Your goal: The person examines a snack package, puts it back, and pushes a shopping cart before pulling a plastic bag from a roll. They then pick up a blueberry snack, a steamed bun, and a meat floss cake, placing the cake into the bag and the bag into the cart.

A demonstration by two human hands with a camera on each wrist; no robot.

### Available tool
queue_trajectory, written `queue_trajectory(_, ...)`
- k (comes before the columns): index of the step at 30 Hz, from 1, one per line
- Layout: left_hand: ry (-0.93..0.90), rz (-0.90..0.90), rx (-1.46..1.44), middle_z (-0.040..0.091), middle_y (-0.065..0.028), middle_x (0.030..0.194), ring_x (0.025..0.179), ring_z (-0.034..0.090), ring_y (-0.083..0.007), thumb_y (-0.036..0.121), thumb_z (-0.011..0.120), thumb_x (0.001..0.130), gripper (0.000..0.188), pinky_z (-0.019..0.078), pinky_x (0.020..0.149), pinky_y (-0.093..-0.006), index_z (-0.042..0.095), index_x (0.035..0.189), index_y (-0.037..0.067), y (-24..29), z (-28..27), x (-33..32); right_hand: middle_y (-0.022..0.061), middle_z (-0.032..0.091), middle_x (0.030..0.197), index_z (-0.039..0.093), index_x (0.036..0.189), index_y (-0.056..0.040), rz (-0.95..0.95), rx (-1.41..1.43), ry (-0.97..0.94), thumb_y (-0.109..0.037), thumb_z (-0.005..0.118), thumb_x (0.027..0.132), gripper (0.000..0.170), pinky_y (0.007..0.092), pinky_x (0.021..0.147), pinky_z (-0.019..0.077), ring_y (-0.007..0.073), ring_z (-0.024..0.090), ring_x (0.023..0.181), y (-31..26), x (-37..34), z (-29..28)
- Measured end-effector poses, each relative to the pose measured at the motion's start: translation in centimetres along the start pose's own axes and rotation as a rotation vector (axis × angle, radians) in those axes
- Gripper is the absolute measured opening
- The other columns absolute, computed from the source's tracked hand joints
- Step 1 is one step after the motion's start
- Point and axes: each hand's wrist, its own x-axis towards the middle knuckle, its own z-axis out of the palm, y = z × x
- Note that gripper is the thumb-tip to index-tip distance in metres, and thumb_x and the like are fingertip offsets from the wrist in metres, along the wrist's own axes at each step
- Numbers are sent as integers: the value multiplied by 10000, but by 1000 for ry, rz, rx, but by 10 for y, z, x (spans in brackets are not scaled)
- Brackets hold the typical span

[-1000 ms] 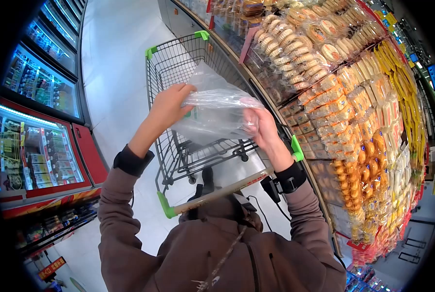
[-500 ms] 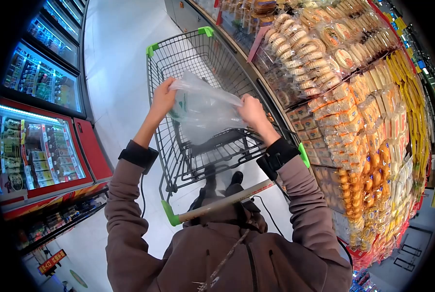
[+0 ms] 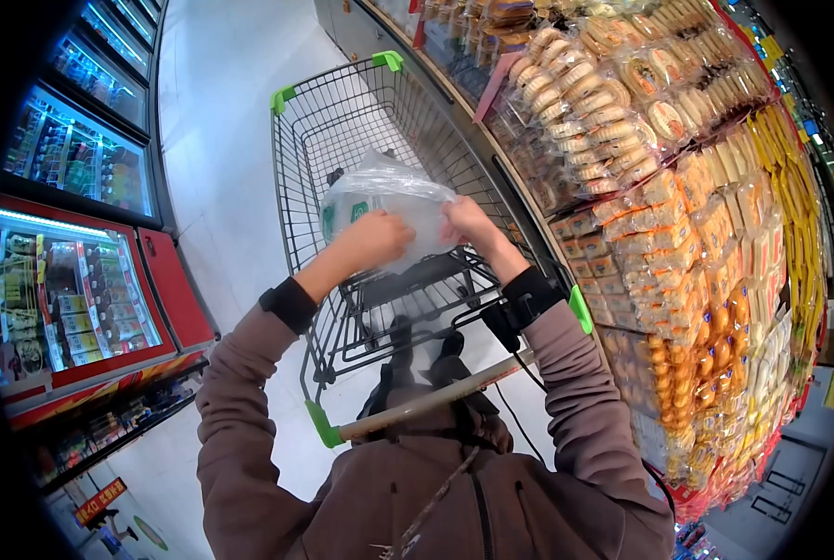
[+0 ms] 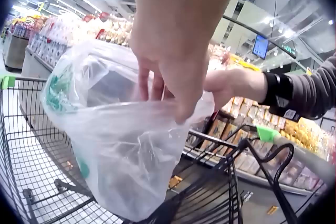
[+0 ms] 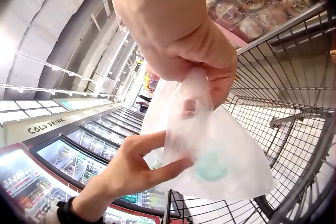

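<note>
A translucent plastic bag [image 3: 394,201] with green print hangs over the shopping cart [image 3: 296,168]. My right hand [image 3: 473,224] pinches its gathered edge; in the right wrist view that hand [image 5: 202,66] has its fingers curled round the bunched plastic. My left hand [image 3: 377,240] is at the near side of the bag. In the left wrist view the left hand [image 4: 173,71] reaches over the bag's top edge, thumb on the outer face and fingers at the inner side, pinching the film [image 4: 131,145].
Packaged baked goods [image 3: 660,233] fill the sloping display along the cart's right side. Glass-fronted drink coolers [image 3: 81,289] line the left. Pale floor [image 3: 221,140] lies between the coolers and the cart. The cart's handle [image 3: 426,397] is close to the body.
The left hand has moved from the bag's left upper corner down and right, closer to the right hand. The bag, earlier stretched between both hands, now bunches and sags.
</note>
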Motion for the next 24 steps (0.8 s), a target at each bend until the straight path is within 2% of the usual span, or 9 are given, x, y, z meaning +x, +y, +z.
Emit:
queue_trajectory(2, 100, 155, 56, 527, -25, 792, 824, 544, -193, 159, 584, 716, 147, 428, 700, -320, 528, 834, 91, -5, 22, 6, 280, 598, 721, 504, 886, 112, -73, -142, -60, -103, 473, 765, 248, 381, 527, 504, 346, 620, 561, 9, 10, -8)
queue_trajectory(5, 165, 349, 160, 484, -15, 727, 751, 525, -171, 133, 526, 714, 56, 422, 647, -284, 484, 739, 105, -1, 24, 10, 257, 592, 721, 494, 866, 93, -502, -587, 513, -103, 507, 742, 232, 404, 556, 496, 365, 610, 619, 42, 24, -3)
queue_trajectory(8, 172, 479, 263, 479, 2, 717, 729, 500, -151, 145, 525, 718, 70, 416, 638, -274, 473, 686, 113, 2, 37, 12, 234, 601, 745, 523, 849, 36, -636, -648, 654, -93, 528, 736, 172, 454, 644, 479, 397, 602, 712, 33, 25, -1)
queue_trajectory(11, 134, 590, 341, 481, 10, 707, 732, 495, -143, 155, 525, 720, 75, 405, 627, -260, 484, 673, 113, -3, 49, 7, 181, 595, 712, 516, 820, 31, -548, -843, 621, -52, 529, 692, 154, 471, 611, 472, 373, 589, 638, 42, 48, -6)
queue_trajectory(12, 100, 597, 357, 487, 18, 700, 745, 497, -136, 158, 521, 726, 59, 396, 634, -251, 521, 689, 113, -10, 56, 4, 195, 601, 744, 523, 830, 26, -503, -860, 591, -57, 520, 707, 149, 469, 638, 477, 384, 593, 675, 41, 50, -9)
queue_trajectory(14, 13, 512, 439, 497, 22, 707, 765, 504, -137, 160, 523, 730, 57, 398, 654, -257, 548, 699, 118, -28, 72, -4, 224, 615, 808, 537, 850, 17, -414, -891, 529, -68, 502, 739, 145, 464, 691, 487, 405, 601, 748, 37, 52, -13)
queue_trajectory(17, -53, 327, 471, 522, 24, 724, 800, 516, -139, 163, 527, 737, 67, 401, 682, -268, 581, 718, 128, -50, 90, -6, 236, 616, 865, 553, 869, 19, -241, -876, 423, -74, 487, 757, 160, 446, 715, 490, 387, 608, 809, 35, 62, -9)
queue_trajectory(20, -122, 197, 481, 547, 22, 745, 832, 523, -143, 162, 526, 745, 77, 403, 705, -274, 596, 735, 134, -70, 109, 5, 246, 612, 921, 535, 976, 27, -41, -871, 265, -155, 513, 783, 266, 435, 761, 482, 375, 600, 884, 32, 77, 0)
queue_trajectory(24, -147, 14, 442, 590, -9, 771, 823, 561, -171, 140, 513, 758, 91, 430, 673, -295, 602, 755, 120, -84, 139, 34, 236, 612, 941, 466, 1102, 27, -31, -837, 235, -285, 567, 781, 459, 430, 794, 468, 373, 589, 918, 46, 95, 4)
